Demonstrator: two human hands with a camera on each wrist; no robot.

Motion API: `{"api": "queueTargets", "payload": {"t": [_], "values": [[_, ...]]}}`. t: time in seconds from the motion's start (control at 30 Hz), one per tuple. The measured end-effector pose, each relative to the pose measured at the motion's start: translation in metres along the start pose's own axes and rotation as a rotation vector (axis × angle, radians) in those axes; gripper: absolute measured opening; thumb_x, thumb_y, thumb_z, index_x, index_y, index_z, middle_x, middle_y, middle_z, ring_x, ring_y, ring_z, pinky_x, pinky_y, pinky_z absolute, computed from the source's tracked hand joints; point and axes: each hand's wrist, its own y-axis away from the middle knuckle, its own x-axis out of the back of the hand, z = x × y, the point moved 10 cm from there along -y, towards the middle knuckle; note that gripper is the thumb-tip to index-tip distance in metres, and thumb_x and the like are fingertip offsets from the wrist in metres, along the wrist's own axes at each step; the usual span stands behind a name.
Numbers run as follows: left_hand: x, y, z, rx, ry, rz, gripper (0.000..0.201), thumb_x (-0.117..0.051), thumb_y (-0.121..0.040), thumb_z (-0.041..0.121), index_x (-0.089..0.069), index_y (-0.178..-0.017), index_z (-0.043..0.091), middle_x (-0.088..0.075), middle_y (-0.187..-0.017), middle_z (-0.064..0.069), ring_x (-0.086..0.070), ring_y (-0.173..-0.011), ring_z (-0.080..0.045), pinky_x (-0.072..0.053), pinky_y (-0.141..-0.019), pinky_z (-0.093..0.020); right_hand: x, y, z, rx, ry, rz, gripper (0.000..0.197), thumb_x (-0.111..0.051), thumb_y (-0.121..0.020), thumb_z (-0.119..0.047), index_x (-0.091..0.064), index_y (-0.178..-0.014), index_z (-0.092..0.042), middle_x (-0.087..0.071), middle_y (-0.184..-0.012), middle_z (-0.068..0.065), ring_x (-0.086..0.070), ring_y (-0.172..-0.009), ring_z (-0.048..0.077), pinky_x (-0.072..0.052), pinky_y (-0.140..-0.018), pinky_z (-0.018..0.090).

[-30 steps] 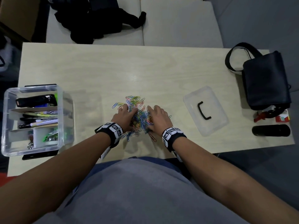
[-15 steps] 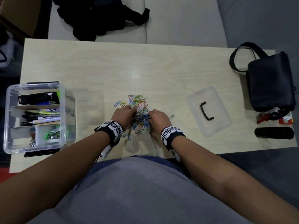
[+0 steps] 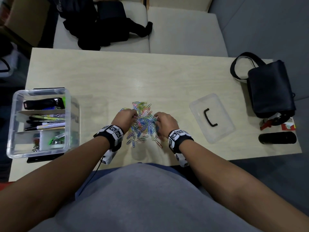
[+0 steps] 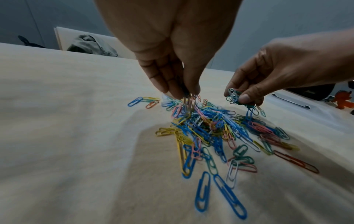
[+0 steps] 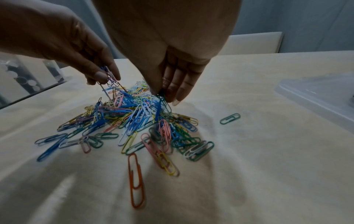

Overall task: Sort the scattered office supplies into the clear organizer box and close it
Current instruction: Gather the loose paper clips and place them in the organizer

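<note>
At the frame's center, your left hand (image 3: pixel 126 117) and right hand (image 3: pixel 164 122) each pinch a small bunch from the paper clips (image 3: pixel 142 122) heaped on the table (image 3: pixel 103 77). The lid (image 3: pixel 211 117) lies right; the open box (image 3: pixel 41 123) sits far left.

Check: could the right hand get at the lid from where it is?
Probably yes. The lid lies on the table just beside the right hand, nothing between them, though that hand now pinches paper clips.

Left hand (image 3: pixel 126 117) and right hand (image 3: pixel 164 122) both pinch paper clips (image 3: pixel 143 122), fingertips pointing down.
</note>
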Motion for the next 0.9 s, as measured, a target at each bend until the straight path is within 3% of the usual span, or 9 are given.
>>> {"api": "queueTargets", "payload": {"t": [0.1, 0.33, 0.5, 0.9], "values": [[0.010, 0.006, 0.000, -0.006, 0.024, 0.033, 0.012, -0.064, -0.091, 0.017, -0.068, -0.098, 0.009, -0.069, -0.095, -0.011, -0.061, -0.091, -0.030, -0.042, -0.072, -0.032, 0.007, 0.002, -0.002, -0.003, -0.046, 0.020, 0.030, -0.058, -0.094, -0.015, -0.057, -0.124, -0.017, -0.070, -0.111, 0.007, -0.064, -0.100, 0.029, -0.051, -0.078, 0.036], [0.037, 0.023, -0.001, -0.019, 0.071, 0.133, 0.012, -0.066, -0.089, 0.018, -0.071, -0.096, 0.010, -0.070, -0.091, -0.010, -0.063, -0.088, -0.031, -0.048, -0.075, -0.036, 0.022, 0.002, -0.025, 0.031, -0.085, 0.099, 0.023, -0.058, -0.092, -0.012, -0.066, -0.113, -0.018, -0.071, -0.105, 0.006, -0.065, -0.095, 0.027, -0.054, -0.076, 0.036], [0.060, 0.035, -0.007, 0.001, 0.121, 0.198, 0.010, -0.066, -0.089, 0.017, -0.071, -0.095, 0.010, -0.072, -0.087, -0.008, -0.064, -0.086, -0.028, -0.049, -0.074, -0.036, 0.028, 0.002, -0.049, 0.064, -0.169, 0.138, 0.022, -0.062, -0.091, -0.014, -0.067, -0.113, -0.018, -0.072, -0.105, 0.004, -0.066, -0.096, 0.024, -0.056, -0.081, 0.039], [0.129, 0.086, -0.056, 0.091, 0.223, 0.396, 0.007, -0.070, -0.086, 0.018, -0.072, -0.090, 0.013, -0.072, -0.079, -0.006, -0.065, -0.079, -0.023, -0.049, -0.072, -0.032, 0.042, -0.010, -0.158, 0.229, -0.417, 0.181, 0.018, -0.066, -0.088, -0.013, -0.069, -0.105, -0.017, -0.072, -0.091, -0.001, -0.067, -0.081, 0.014, -0.055, -0.079, 0.033]]}}
